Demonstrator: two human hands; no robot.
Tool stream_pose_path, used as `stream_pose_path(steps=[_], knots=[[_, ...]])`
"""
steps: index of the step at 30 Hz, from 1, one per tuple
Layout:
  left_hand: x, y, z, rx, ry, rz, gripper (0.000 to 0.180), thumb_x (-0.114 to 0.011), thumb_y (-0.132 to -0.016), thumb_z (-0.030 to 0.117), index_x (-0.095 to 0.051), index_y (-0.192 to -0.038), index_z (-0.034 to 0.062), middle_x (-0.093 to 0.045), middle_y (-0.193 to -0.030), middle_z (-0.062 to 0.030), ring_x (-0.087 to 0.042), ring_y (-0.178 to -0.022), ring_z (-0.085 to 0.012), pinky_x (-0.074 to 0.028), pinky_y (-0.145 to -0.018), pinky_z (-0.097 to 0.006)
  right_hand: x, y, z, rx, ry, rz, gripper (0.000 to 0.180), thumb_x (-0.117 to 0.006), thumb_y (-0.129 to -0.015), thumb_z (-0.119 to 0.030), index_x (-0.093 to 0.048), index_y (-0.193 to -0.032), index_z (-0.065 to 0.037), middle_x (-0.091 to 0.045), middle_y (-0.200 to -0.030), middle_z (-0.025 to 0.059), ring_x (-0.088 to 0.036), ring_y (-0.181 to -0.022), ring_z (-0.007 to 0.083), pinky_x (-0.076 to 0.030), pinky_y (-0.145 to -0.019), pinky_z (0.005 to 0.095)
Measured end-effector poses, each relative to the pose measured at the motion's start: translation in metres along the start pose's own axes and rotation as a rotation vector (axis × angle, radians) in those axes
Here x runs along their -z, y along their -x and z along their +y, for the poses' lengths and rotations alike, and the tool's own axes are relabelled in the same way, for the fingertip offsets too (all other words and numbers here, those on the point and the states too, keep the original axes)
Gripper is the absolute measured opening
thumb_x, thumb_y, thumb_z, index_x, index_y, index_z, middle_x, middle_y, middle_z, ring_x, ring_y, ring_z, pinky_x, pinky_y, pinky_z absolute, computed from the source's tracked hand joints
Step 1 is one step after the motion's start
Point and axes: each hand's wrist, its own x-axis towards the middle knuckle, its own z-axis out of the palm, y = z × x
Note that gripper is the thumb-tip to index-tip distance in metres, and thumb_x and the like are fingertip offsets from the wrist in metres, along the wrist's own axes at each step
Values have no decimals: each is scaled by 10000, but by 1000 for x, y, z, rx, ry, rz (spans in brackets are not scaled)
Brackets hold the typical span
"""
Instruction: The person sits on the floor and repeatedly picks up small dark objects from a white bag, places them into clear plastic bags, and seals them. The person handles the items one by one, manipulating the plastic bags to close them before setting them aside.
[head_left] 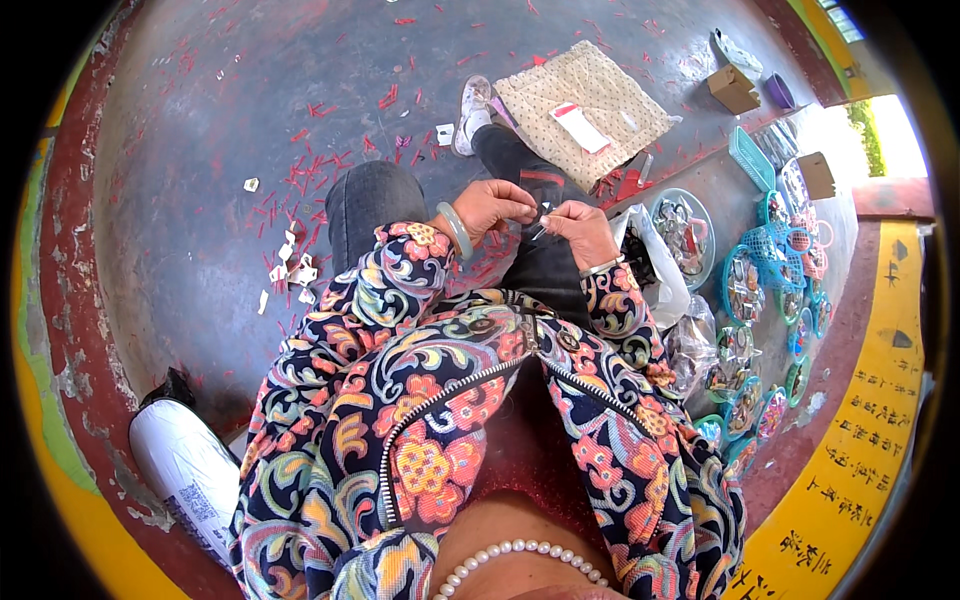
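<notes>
My left hand (487, 207), with a pale bangle at its wrist, is held over my lap with thumb and fingertips pinched. Whatever lies in that pinch is too small to make out. Close by on the right, my right hand (584, 232) has its fingers closed on a thin white strip (539, 235) that sticks out below the fingertips. A tiny white-and-dark piece (546, 208) shows in the narrow gap between both hands, against my dark trousers. I cannot tell which hand touches it.
Several baskets of small items (743, 285) stand on my right, beside a white plastic bag (672, 270). A patterned cloth (530, 95) bearing a red-and-white card (580, 128) lies ahead. Red scraps (310, 178) and white pieces (292, 270) litter the floor. A white sack (185, 470) is at lower left.
</notes>
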Motion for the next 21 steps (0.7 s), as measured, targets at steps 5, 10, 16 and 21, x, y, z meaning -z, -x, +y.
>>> stream_pose_path(steps=[5,10,16,21], knots=[[0,-1,-1,18,20,-22,183,-612,-767,75,-594,-942,26,-631,-856,-41,-612,-760,-105,-396,-464,-169,3,-1,3,-11,-35,-31,83,-659,-710,-2,-580,-734,-3,-572,-685,17,-502,-628,69,-393,-597,190],[0,3,1,46,19,-53,212,-614,-765,74,-591,-970,24,-621,-853,-31,-575,-695,-79,-408,-487,-174,2,-5,6,-3,-107,-80,91,-652,-716,3,-563,-721,-16,-556,-679,8,-497,-629,68,-391,-598,190],[-2,-2,-5,46,-4,-134,216,-615,-767,87,-595,-972,23,-608,-829,-23,-538,-663,-69,-438,-524,-192,2,0,-1,-7,-121,-79,118,-657,-717,0,-545,-695,-30,-539,-664,-3,-479,-618,61,-379,-591,187],[0,-1,-6,45,-8,-141,185,-617,-769,96,-607,-939,23,-607,-823,-20,-537,-653,-66,-442,-525,-193,4,-5,5,-24,-120,-102,128,-660,-716,-2,-540,-688,-37,-535,-660,-8,-471,-610,59,-373,-583,186]])
